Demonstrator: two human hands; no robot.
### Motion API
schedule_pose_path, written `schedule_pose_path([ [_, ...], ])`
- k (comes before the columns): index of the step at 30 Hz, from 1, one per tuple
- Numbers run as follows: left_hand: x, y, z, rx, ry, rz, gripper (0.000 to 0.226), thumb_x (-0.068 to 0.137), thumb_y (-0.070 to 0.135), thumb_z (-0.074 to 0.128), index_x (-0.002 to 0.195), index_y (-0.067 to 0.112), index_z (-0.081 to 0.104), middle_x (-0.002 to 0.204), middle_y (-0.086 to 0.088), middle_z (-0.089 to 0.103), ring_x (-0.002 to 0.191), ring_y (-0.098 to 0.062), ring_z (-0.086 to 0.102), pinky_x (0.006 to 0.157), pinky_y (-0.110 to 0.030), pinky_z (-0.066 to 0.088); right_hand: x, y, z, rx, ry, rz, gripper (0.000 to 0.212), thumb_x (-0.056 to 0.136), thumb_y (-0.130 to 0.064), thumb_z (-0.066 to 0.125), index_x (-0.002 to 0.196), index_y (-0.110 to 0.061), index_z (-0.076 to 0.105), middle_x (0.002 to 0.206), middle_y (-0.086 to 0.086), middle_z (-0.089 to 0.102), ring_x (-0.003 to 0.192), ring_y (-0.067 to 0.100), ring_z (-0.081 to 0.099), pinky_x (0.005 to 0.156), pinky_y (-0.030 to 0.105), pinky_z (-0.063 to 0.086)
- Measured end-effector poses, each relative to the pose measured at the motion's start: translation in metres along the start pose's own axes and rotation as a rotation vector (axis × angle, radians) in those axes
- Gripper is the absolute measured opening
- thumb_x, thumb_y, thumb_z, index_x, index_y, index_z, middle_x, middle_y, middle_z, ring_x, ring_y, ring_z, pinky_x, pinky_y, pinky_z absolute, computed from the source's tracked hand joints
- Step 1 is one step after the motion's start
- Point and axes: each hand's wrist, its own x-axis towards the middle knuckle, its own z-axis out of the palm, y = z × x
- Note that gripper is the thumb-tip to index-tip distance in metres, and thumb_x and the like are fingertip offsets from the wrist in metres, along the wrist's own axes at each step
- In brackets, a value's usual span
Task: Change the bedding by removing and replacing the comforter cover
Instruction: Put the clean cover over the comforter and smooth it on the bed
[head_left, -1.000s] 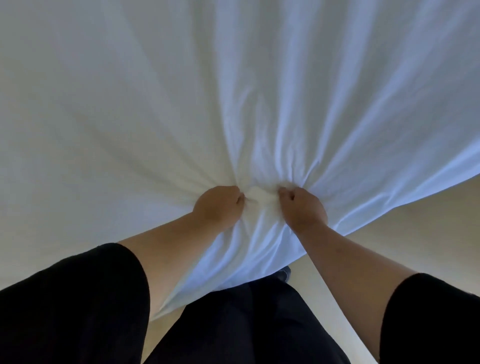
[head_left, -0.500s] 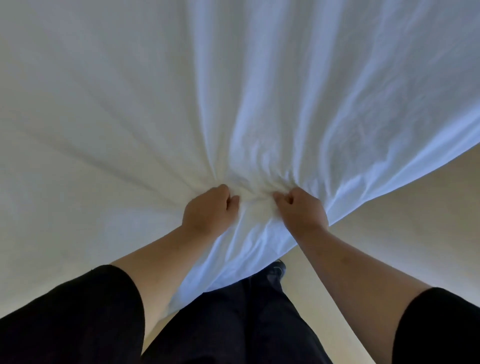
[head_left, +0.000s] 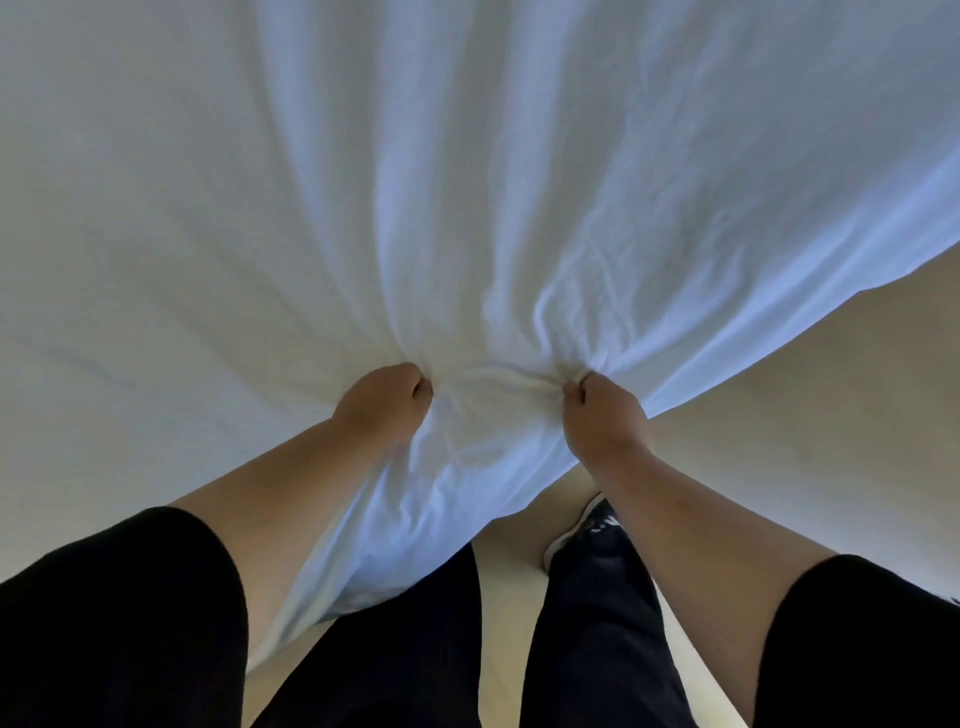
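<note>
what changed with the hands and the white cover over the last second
The left hand and right hand have spread apart along the white cover, so a wider band of bunched fabric now lies between them. The person's legs have come apart, and a dark shoe now shows on the pale floor. Both hands still grip the cover, which still fills most of the view.

Left hand (head_left: 382, 402) and right hand (head_left: 602, 418) bunch white comforter cover (head_left: 467, 208) — fists apart.
</note>
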Motion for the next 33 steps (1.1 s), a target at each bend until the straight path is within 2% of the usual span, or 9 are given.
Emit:
schedule_pose_path([
  [5, -0.035, 0.022, -0.006, -0.109, 0.137, 0.001, 0.034, 0.104, 0.031, 0.04, 0.075, 0.012, 0.043, 0.066, -0.002, 0.051, 0.062, -0.02, 0.046, 0.052, -0.032, 0.028, -0.014, 0.04, -0.043, 0.025, -0.036, -0.088, 0.035, 0.101, -0.034, 0.038, 0.071, -0.017, 0.044, 0.067, 0.002, 0.054, 0.061, 0.019, 0.05, 0.052, 0.032, 0.038],
  [12, -0.05, 0.069, 0.003, 0.063, -0.095, -0.192, 0.023, 0.102, 0.034, 0.036, 0.094, 0.019, 0.053, 0.099, -0.003, 0.061, 0.093, -0.026, 0.058, 0.073, -0.033, 0.043, -0.026, 0.073, -0.092, -0.069, -0.22, -0.043, 0.03, 0.094, -0.029, 0.041, 0.066, -0.018, 0.042, 0.066, -0.001, 0.05, 0.058, 0.015, 0.044, 0.05, 0.03, 0.031],
  [14, -0.048, 0.081, 0.001, 0.029, -0.045, -0.224, 0.018, 0.1, 0.033, 0.038, 0.091, 0.023, 0.05, 0.097, 0.0, 0.058, 0.093, -0.025, 0.059, 0.073, -0.033, 0.046, -0.014, 0.055, -0.102, -0.207, -0.291, -0.091, 0.026, 0.092, -0.02, 0.042, 0.066, -0.018, 0.041, 0.069, -0.001, 0.049, 0.062, 0.016, 0.047, 0.052, 0.028, 0.032],
  [17, -0.033, 0.09, -0.011, 0.076, 0.178, -0.179, 0.019, 0.097, 0.03, 0.045, 0.097, 0.014, 0.054, 0.095, -0.004, 0.053, 0.093, -0.029, 0.056, 0.07, -0.035, 0.044, 0.001, 0.021, -0.107, -0.449, -0.222, -0.343, 0.03, 0.094, -0.022, 0.042, 0.065, -0.021, 0.037, 0.066, -0.005, 0.047, 0.062, 0.019, 0.052, 0.053, 0.026, 0.038],
  [19, -0.013, 0.095, -0.023, 0.08, 0.325, -0.078, 0.02, 0.093, 0.023, 0.054, 0.104, 0.007, 0.059, 0.101, -0.01, 0.057, 0.096, -0.033, 0.055, 0.075, -0.039, 0.047, 0.014, -0.011, -0.109, -0.344, -0.076, -0.543, 0.025, 0.096, -0.036, 0.041, 0.075, -0.025, 0.046, 0.071, -0.009, 0.054, 0.061, 0.015, 0.052, 0.052, 0.027, 0.038],
  [22, 0.033, 0.112, -0.037, 0.085, 0.415, 0.107, 0.044, 0.091, 0.022, 0.062, 0.129, 0.002, 0.057, 0.131, -0.015, 0.059, 0.122, -0.035, 0.054, 0.1, -0.044, 0.046, 0.057, -0.06, -0.103, -0.379, 0.116, -0.917, 0.032, 0.091, -0.034, 0.058, 0.119, -0.019, 0.062, 0.117, 0.001, 0.066, 0.104, 0.025, 0.063, 0.085, 0.04, 0.051],
  [25, 0.083, 0.131, -0.041, 0.082, 0.329, 0.148, 0.062, 0.098, 0.031, 0.049, 0.152, 0.003, 0.033, 0.16, -0.014, 0.03, 0.149, -0.028, 0.026, 0.121, -0.04, 0.023, 0.118, -0.1, -0.105, -0.572, -0.069, -0.893, 0.062, 0.098, -0.043, 0.031, 0.155, -0.017, 0.03, 0.163, 0.005, 0.027, 0.151, 0.026, 0.021, 0.121, 0.047, 0.016],
  [28, 0.111, 0.133, -0.037, 0.095, 0.195, 0.026, 0.068, 0.102, 0.043, 0.033, 0.158, 0.012, 0.011, 0.167, -0.007, 0.005, 0.154, -0.023, 0.002, 0.124, -0.042, 0.011, 0.172, -0.107, -0.111, -0.756, -0.161, -0.822, 0.067, 0.101, -0.051, 0.021, 0.16, -0.023, 0.008, 0.169, -0.001, -0.003, 0.155, 0.02, -0.008, 0.121, 0.047, -0.01],
  [33, 0.129, 0.167, -0.027, 0.093, 0.069, -0.062, 0.079, 0.096, 0.062, 0.024, 0.158, 0.021, -0.003, 0.165, -0.011, -0.015, 0.15, -0.039, -0.014, 0.121, -0.057, 0.0, 0.237, -0.054, -0.163, -0.774, -0.073, -0.533, 0.078, 0.094, -0.068, 0.02, 0.16, -0.03, 0.004, 0.168, 0.008, -0.008, 0.154, 0.031, -0.01, 0.119, 0.054, -0.014],
])
